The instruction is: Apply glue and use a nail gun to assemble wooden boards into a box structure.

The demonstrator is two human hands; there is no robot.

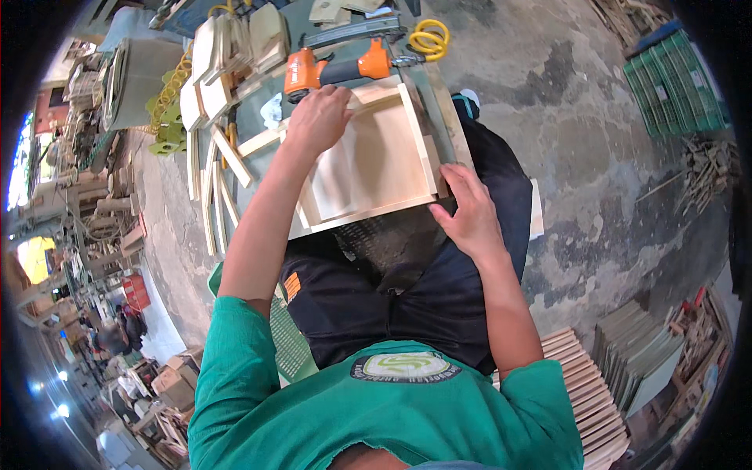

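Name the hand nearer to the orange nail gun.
Left. The left hand is just short of the nail gun, at the far side of the wooden tray; the right hand is farther, at its near right corner.

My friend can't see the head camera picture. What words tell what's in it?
Someone's left hand is at the far side of a shallow wooden box, the right hand at its near-right corner. An orange nail gun lies just beyond, with wooden strips to the left.
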